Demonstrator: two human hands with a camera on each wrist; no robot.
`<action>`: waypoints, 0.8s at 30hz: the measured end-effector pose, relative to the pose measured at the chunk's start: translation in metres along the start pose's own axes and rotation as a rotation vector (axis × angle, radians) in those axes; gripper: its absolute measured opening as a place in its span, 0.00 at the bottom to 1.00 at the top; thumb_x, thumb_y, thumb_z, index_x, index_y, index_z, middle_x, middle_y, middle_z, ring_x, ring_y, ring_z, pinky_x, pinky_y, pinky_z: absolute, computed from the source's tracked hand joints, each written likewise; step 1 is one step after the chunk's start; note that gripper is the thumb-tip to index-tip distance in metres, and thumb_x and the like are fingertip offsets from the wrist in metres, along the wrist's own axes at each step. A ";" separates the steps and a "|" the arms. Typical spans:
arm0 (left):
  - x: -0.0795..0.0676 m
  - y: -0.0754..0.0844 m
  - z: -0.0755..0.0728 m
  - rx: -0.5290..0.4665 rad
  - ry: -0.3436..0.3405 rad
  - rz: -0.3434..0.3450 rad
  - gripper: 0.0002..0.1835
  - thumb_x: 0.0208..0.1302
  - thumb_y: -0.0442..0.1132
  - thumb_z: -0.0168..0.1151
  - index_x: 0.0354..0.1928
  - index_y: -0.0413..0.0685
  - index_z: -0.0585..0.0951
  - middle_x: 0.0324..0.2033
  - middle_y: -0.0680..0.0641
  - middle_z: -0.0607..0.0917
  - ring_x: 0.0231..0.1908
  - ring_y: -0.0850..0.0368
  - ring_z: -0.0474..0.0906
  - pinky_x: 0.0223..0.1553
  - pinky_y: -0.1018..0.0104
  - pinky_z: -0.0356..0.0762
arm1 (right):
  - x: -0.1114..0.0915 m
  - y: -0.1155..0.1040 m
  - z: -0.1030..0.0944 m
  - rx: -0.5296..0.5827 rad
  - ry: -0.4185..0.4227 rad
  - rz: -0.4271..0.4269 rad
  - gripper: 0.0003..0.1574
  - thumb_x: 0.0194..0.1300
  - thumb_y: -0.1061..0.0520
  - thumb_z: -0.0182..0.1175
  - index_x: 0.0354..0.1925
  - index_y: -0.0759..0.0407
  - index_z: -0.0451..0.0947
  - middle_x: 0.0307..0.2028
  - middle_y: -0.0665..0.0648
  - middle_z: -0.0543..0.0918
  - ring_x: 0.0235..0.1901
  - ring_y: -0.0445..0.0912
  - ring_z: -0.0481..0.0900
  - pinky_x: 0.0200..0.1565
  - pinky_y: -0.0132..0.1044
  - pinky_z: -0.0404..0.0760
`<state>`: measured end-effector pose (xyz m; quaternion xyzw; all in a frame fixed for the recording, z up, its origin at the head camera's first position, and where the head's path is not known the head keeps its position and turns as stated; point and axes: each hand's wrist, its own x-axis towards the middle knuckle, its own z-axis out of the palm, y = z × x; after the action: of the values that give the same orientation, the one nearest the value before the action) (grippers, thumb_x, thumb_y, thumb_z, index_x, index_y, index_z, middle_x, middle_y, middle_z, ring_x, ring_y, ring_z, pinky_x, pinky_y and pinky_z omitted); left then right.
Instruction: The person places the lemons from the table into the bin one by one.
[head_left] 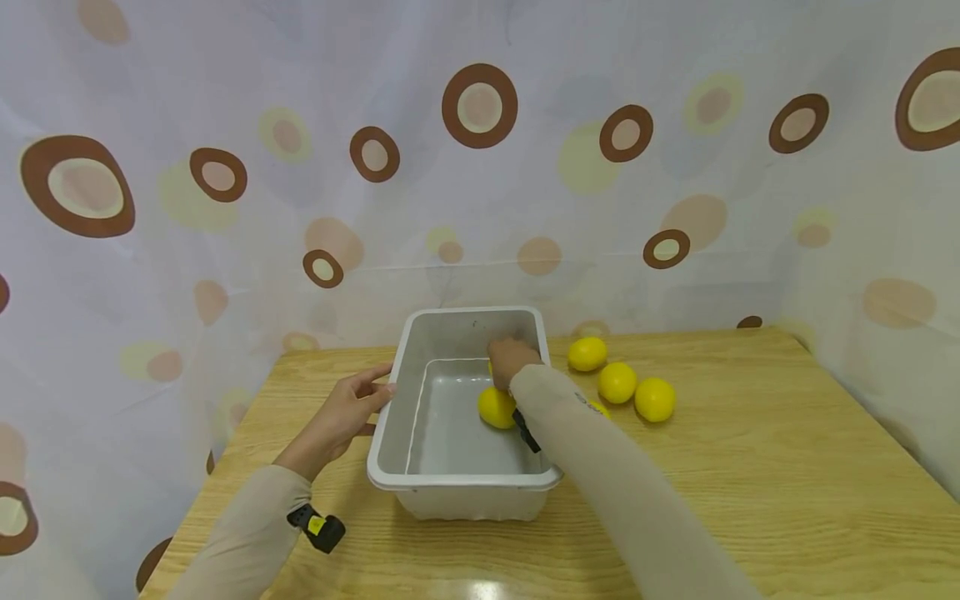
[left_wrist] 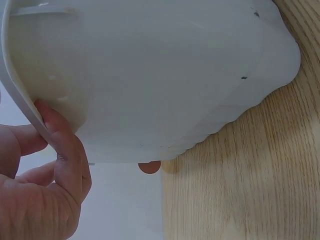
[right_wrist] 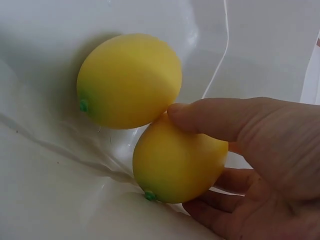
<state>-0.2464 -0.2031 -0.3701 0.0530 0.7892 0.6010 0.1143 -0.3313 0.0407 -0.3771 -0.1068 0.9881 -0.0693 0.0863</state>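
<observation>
A pale grey plastic bin [head_left: 465, 482] stands on the table. My left hand [head_left: 345, 417] holds its left rim, and in the left wrist view the fingers curl under the rim's outer side. My right hand [head_left: 513, 360] reaches down inside the bin by its right wall. There it grips a yellow lemon [right_wrist: 172, 162] with a green stem tip, thumb on one side and fingers on the other. Another lemon [right_wrist: 130, 80] lies on the bin's floor, right against the held one. In the head view the right hand mostly hides the held lemon.
On the wooden table [head_left: 750, 458], right of the bin, lie several more lemons, among them a back one [head_left: 587, 354], a middle one [head_left: 617, 382] and a right one [head_left: 655, 400]. My right sleeve partly covers another. A patterned curtain [head_left: 480, 208] hangs behind the table.
</observation>
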 end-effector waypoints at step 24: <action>0.000 0.000 0.002 -0.003 0.018 -0.024 0.28 0.73 0.39 0.51 0.72 0.45 0.61 0.54 0.35 0.75 0.42 0.53 0.79 0.40 0.53 0.83 | 0.004 0.002 0.003 -0.052 -0.049 -0.006 0.12 0.57 0.66 0.65 0.42 0.62 0.80 0.37 0.57 0.82 0.35 0.49 0.76 0.43 0.43 0.80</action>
<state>-0.2460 -0.2011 -0.3703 0.0378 0.7900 0.6011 0.1146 -0.3344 0.0413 -0.3813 -0.1137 0.9868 -0.0413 0.1076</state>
